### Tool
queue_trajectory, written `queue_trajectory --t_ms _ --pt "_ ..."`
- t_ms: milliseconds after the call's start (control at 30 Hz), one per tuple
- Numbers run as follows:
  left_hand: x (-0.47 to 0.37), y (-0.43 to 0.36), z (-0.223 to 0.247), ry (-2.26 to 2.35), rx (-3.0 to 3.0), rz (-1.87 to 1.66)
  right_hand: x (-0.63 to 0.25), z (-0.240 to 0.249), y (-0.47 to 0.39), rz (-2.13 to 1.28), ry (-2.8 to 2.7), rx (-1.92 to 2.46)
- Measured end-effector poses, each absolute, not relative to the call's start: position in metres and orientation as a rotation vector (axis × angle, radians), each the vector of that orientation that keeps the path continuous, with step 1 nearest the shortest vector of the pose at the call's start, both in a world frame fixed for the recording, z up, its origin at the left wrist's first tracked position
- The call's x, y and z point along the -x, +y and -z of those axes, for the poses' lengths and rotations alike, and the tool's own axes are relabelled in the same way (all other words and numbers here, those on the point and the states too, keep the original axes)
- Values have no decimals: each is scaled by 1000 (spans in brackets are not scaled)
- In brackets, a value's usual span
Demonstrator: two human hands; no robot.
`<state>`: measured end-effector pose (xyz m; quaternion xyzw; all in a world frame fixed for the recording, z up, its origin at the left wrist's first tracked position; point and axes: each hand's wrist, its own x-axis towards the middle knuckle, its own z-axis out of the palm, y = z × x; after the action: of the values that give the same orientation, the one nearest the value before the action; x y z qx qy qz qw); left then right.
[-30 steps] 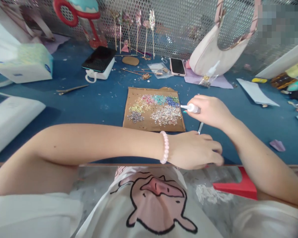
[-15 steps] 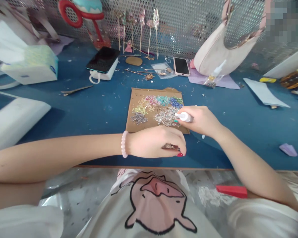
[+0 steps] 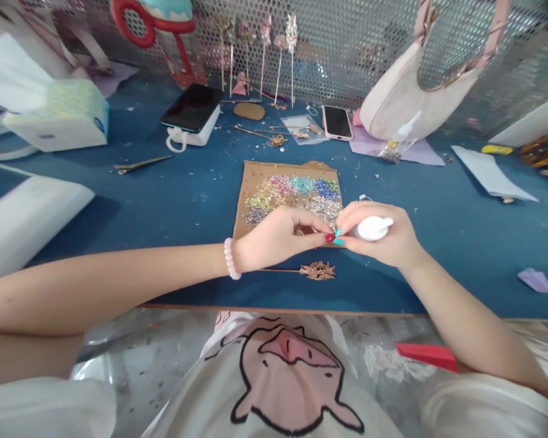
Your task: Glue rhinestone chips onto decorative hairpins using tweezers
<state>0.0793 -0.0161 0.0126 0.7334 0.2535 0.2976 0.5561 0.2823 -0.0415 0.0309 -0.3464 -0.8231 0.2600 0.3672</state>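
Observation:
My left hand [image 3: 281, 237], with a pink bead bracelet [image 3: 230, 258] at its wrist, is closed in a pinch above the cardboard's near edge. Its red-nailed fingertips meet the fingertips of my right hand [image 3: 395, 243]; whatever lies between them is too small to make out. A small white bottle [image 3: 374, 228] rests in my right hand, its pale tip pointing right. Behind both hands is the cardboard [image 3: 292, 168], spread with small coloured rhinestones [image 3: 301, 185] in groups. Just below my left hand, a gold ornate hairpin [image 3: 317, 271] lies flat on the blue table, its stem partly hidden.
Scissors [image 3: 141, 164] and a tissue box [image 3: 59, 125] are on the left. At the back are a power bank with a dark screen [image 3: 194, 109], a phone [image 3: 337, 123], upright decorated sticks [image 3: 292, 61] and a white handbag [image 3: 406, 91]. A purple scrap [image 3: 534, 280] lies right.
My left hand has risen off the hairpin, which now shows on the table. My right hand has shifted right, its bottle turned from pointing left to right, and the fingertips of both hands have met.

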Motion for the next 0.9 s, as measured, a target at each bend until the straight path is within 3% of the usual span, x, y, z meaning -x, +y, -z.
queue_trajectory --t_ms 433,733,900 --pt "-75 -19 -12 477 -2200 -924 -288 -26 -36 -665 -2072 980" --pt "-75 -19 -15 522 -2183 -842 -296 -23 -31 -632 -1978 1082" --pt "-74 -18 -14 559 -2170 -844 -324 -25 -14 -417 -1889 1452"
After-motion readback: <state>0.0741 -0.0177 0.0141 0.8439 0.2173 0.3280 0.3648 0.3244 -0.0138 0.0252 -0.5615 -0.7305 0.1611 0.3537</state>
